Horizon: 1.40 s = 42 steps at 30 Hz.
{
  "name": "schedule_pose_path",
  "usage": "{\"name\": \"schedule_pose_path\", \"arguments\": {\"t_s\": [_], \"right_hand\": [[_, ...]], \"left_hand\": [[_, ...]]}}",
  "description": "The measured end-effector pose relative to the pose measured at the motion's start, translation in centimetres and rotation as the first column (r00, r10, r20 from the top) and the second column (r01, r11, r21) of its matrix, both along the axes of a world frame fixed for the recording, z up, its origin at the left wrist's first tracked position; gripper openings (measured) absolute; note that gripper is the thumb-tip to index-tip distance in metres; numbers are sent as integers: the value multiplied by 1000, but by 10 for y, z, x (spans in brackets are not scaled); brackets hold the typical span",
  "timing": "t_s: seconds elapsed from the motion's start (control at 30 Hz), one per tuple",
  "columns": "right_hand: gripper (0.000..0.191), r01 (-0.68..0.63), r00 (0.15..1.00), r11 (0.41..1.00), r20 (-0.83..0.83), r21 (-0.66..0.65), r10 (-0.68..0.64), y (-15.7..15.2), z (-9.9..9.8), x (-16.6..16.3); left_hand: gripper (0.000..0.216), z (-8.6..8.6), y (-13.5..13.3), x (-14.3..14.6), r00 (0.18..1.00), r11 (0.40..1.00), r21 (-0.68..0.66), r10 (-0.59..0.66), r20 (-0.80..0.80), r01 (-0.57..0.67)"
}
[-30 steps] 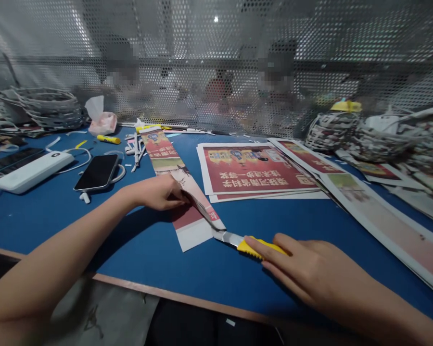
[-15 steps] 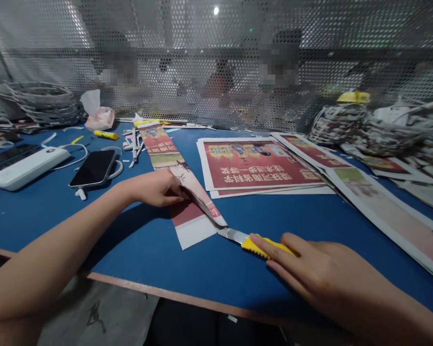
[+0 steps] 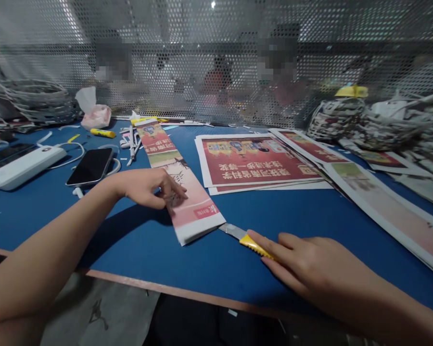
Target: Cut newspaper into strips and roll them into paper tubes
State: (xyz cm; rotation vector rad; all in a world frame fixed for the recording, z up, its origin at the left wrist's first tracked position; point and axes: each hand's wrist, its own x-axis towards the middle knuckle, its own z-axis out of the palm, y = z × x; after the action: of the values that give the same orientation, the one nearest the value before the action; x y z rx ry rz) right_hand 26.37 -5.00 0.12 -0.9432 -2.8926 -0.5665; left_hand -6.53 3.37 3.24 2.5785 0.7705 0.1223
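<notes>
1. My left hand (image 3: 149, 187) lay palm down on the paper strip (image 3: 176, 182), fingers spread and not curled round anything. I judge the flat press was there to stop the thin sheet sliding on the smooth table (image 3: 216, 274).
2. The strip ran from the middle of the far edge toward the near edge, slanting a little to the right. It was long, narrow and folded double. The paper was glossy print, red and pink with a white border at its near end.
3. My right hand (image 3: 310, 269) was closed over the knife (image 3: 247, 238), the forefinger laid along the top of the handle. That grip seemed meant to hold the blade low and nearly flat to the surface.
4. The knife had a ridged yellow plastic handle and a thin grey steel blade. It lay close to the near edge, right of centre, with its tip at the strip's near right corner. I cannot tell whether the tip was inside the fold.
5. My hands were apart, with the strip's near end between them.
6. A stack of printed sheets (image 3: 256, 163) lay squared up toward the far edge, just right of the strip — flat, same red print.
7. Toward the far left corner sat a dark phone (image 3: 90, 166) and a white power bank (image 3: 21, 166), well clear of the blade.
8. Woven baskets (image 3: 332, 125) of rolled paper stood at the far right corner, against the perforated metal mesh screen (image 3: 216, 57).
</notes>
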Motion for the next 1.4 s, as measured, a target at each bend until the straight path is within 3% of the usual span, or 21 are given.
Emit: {"name": "schedule_pose_path", "arguments": {"t_s": [0.1,0.2,0.33,0.47,1.13,1.4], "right_hand": [[33,-17,1000,1000,9,-13,18,1,-1,-3],[33,-31,999,999,6,25,31,0,-2,-5],[34,-38,999,998,-5,58,38,1,-4,-5],[33,-28,1000,998,0,48,29,1,-5,-3],[35,8,1000,996,16,-90,-7,6,-1,-2],[38,20,999,985,37,-172,-14,12,5,2]], "left_hand": [[21,2,-8,14,998,994,-86,-64,24,66],[23,-9,-22,41,997,994,92,62,55,-66],[55,-37,-34,67,982,974,195,144,-122,-119],[63,-52,-33,70,963,976,202,132,-236,-84],[63,-46,-34,69,910,962,198,245,-335,-186],[90,-51,-32,69,883,938,234,327,-338,-257]]}}
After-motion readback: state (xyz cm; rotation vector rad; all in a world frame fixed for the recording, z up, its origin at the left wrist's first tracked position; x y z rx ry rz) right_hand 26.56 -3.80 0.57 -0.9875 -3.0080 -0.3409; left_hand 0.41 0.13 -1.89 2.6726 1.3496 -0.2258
